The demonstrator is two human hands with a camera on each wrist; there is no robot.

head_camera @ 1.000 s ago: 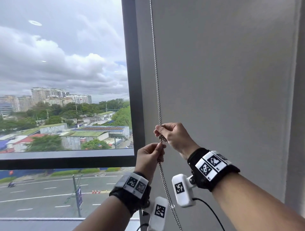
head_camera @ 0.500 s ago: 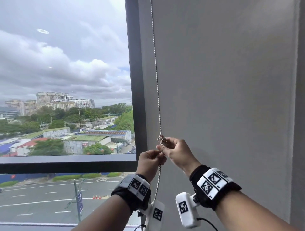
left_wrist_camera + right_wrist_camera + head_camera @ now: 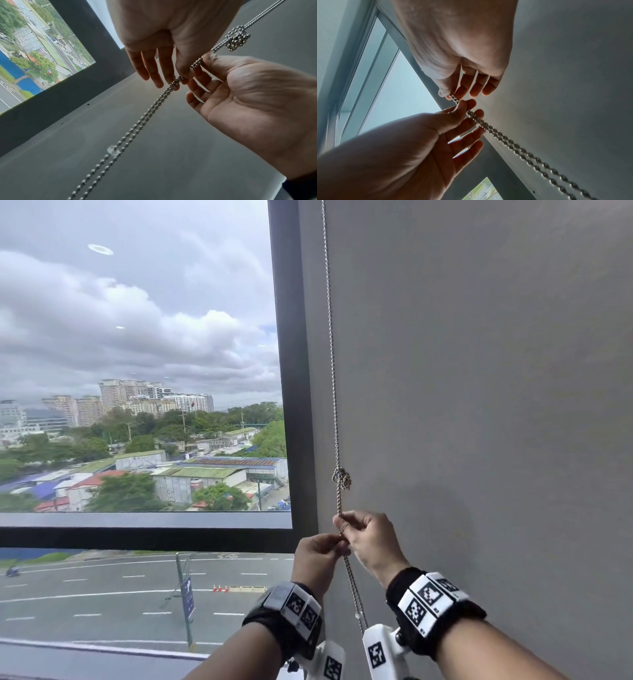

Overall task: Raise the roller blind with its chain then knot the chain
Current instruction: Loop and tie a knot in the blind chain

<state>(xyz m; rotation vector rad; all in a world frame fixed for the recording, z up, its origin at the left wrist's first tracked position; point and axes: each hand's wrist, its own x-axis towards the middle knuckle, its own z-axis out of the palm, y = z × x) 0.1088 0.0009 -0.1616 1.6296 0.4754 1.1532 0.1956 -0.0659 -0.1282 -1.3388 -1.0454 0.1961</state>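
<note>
A metal bead chain [image 3: 334, 392] hangs doubled in front of the grey wall, just right of the window frame. A tight knot [image 3: 341, 478] sits in it, also seen in the left wrist view as a knot [image 3: 237, 39]. My right hand [image 3: 342, 522] pinches both strands a short way under the knot. My left hand [image 3: 334, 544] pinches them just below that. The other fingers of both hands are spread loosely. In the wrist views my left hand [image 3: 180, 81] and right hand [image 3: 451, 96] each pinch the chain between thumb and forefinger. The blind itself is out of view.
A dark window frame post [image 3: 291, 371] and sill rail [image 3: 137, 537] stand to the left, with bare glass showing the city. A plain grey wall [image 3: 479, 405] fills the right. A clear connector bead [image 3: 113, 150] sits on the chain's lower loop.
Both hands have slid down the chain. The knot, which was at my right fingertips, now hangs free above the hands.
</note>
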